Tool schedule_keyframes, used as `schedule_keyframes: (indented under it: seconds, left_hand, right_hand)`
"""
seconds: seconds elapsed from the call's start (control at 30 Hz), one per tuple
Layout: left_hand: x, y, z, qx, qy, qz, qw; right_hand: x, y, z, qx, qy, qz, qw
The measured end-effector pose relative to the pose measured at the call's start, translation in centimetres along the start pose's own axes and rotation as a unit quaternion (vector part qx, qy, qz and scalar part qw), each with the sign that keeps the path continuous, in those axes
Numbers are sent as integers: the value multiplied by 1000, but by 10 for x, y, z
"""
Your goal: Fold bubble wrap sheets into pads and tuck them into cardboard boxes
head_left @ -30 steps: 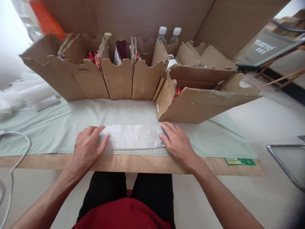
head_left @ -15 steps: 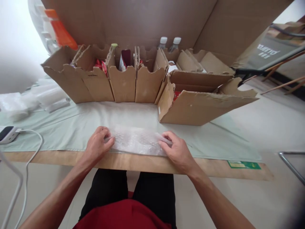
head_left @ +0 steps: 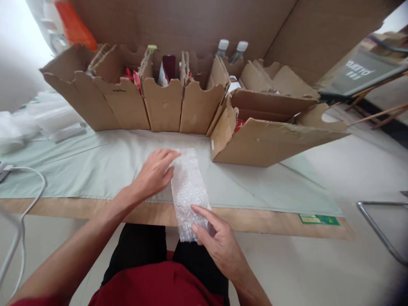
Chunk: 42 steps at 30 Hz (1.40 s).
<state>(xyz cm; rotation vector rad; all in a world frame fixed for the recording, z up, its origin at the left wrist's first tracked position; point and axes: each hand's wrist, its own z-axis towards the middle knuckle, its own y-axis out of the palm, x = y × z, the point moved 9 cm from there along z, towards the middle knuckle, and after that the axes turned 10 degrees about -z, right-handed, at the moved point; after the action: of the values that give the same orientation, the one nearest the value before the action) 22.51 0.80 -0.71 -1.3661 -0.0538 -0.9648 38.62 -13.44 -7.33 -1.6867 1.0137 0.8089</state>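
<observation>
We sit at a wooden worktop point(head_left: 165, 214) whose top is covered by a pale green cloth point(head_left: 95, 165), and a strip of bare wood shows along the near edge. Our left hand point(head_left: 155, 173) lies on the cloth near the middle of the worktop, with the fingers stretched almost flat, and their tips press the far end of a bubble wrap piece point(head_left: 188, 191). Our right hand point(head_left: 218, 240) is in front of the near edge, over our lap, and it closes on the near end of the wrap between the thumb and the curled fingers. The wrap lies long-ways from the middle of the cloth toward us, and its near end hangs past the wooden edge. Along the far edge stands a row of open cardboard boxes point(head_left: 165, 102) with cut-out fronts, some with red packets inside. A larger cardboard box point(head_left: 270, 142) sits tilted toward the far right corner. Two bottles with white caps point(head_left: 231, 51) rise behind the boxes, before a tall cardboard wall point(head_left: 191, 21). At the left edge we see rolls of clear plastic point(head_left: 47, 119) and a white cable point(head_left: 22, 212) that hangs down. A green label point(head_left: 318, 219) is stuck on the near edge at the right. The floor on the right is pale, and a metal frame point(head_left: 379, 225) stands there.
</observation>
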Motion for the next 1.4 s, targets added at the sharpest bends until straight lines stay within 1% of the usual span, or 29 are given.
schedule_keyframes:
  seconds: [0.07,0.1,0.13,0.2,0.23,0.27,0.3,0.33,0.37,0.4,0.47,0.5,0.53,0.57,0.63,0.7,0.73,0.8,0.87,0.93,1.03,1.1,1.17,1.2,1.23,1.27,1.33,1.37,1.4]
  left_hand:
    - [26,8,-46,-60,80,-64,993]
    - [35,15,-68,-103,86,-87,987]
    - [41,20,-86,-125,82,-100,984]
    - [56,25,-107,-115,93,-111,983]
    - [61,27,-109,-88,95,-117,985]
    - [63,27,-108,-50,93,-127,986]
    - [60,26,-103,-11,75,-141,987]
    - [52,26,-96,22,36,-158,987]
    - [40,28,-89,42,-19,-178,983]
    - [26,31,-82,47,-81,-199,975]
    - [3,38,-73,27,-188,-237,953]
    - [-4,40,-69,16,-220,-249,943]
    - [-9,40,-66,9,-236,-255,938]
    - [-12,40,-62,4,-244,-255,936]
    - [-17,40,-57,-5,-254,-244,936]
    - [-20,43,-55,-9,-254,-231,939]
    - [-20,43,-55,-2,-250,-220,943]
    - [-18,36,-59,44,-224,-183,956]
    - [-7,24,-66,109,-163,-135,971]
    - [11,15,-76,141,-78,-90,983]
    - [36,19,-88,110,29,-45,992]
    - [42,21,-92,98,59,-50,992]
    - [36,20,-90,105,46,-84,990]
    - [30,19,-87,110,22,-103,988]
    - [21,19,-82,110,-12,-117,987]
    - [12,20,-77,101,-50,-127,985]
    - [-4,25,-65,75,-117,-132,981]
    - [-9,27,-59,65,-136,-129,980]
    - [-13,28,-54,59,-145,-120,980]
  right_hand:
    - [7,-1,0,-30,30,46,998]
    - [10,-2,0,-36,44,81,995]
    - [11,-2,0,-41,52,119,991]
    - [9,-2,3,-52,52,187,980]
    - [5,-2,5,-54,41,208,976]
    - [0,-4,7,-48,25,223,973]
    - [-6,-7,9,-38,7,232,972]
    - [-12,-11,11,-23,-15,236,971]
    - [-17,-16,12,-3,-38,233,972]
    - [-22,-22,11,21,-65,222,973]
    - [-31,-33,9,63,-117,152,979]
    - [-36,-38,8,83,-146,89,982]
    - [-42,-40,8,101,-178,15,979]
    - [-49,-40,8,115,-213,-66,968]
    - [-63,-32,12,127,-287,-224,923]
    - [-68,-17,21,111,-339,-346,868]
    - [-68,-10,28,97,-350,-390,846]
    - [-64,-1,39,84,-357,-443,818]
    - [-64,1,44,96,-365,-463,802]
    - [-67,0,42,108,-381,-466,791]
    - [-77,1,35,83,-406,-446,794]
    - [-82,1,36,46,-401,-419,813]
    - [-85,-4,40,29,-381,-385,840]
    - [-87,-10,42,46,-371,-370,850]
    - [-89,-17,42,82,-367,-359,854]
    - [-91,-25,41,128,-368,-354,850]
    - [-95,-35,33,212,-386,-357,824]
    - [-96,-34,30,230,-396,-366,810]
    - [-95,-29,29,228,-406,-379,800]
